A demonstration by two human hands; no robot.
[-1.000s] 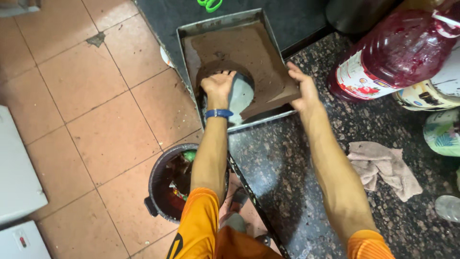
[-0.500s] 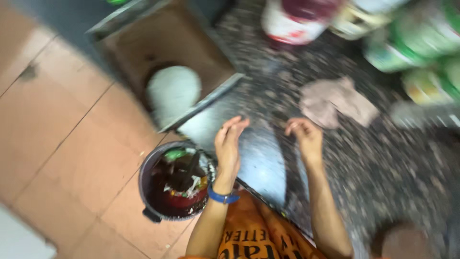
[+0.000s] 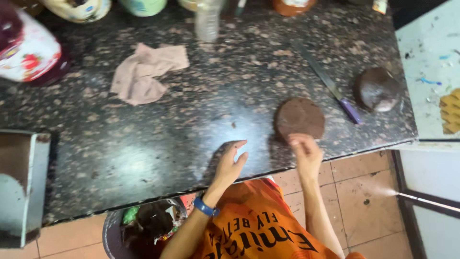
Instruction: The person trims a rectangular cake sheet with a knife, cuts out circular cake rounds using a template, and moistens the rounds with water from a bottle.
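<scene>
My left hand (image 3: 230,163) hovers over the dark speckled stone counter (image 3: 158,144) with its fingers apart and nothing in it; a blue band sits on its wrist. My right hand (image 3: 304,152) reaches to the near edge of a round flat brown cake layer (image 3: 299,116) and its fingertips touch or nearly touch it. A second, darker round cake (image 3: 377,88) lies further right. Between the two cakes lies a long knife (image 3: 330,85) with a purple handle.
A crumpled beige cloth (image 3: 146,72) lies at the back left. Jars and a bottle (image 3: 209,19) line the far edge. A metal baking tray (image 3: 21,187) shows at the left. A dark bucket with scraps (image 3: 143,230) stands on the tiled floor below.
The view has swung right along the counter, away from the baking tray. Both hands left the tray and now sit near the round cake layer on the right.
</scene>
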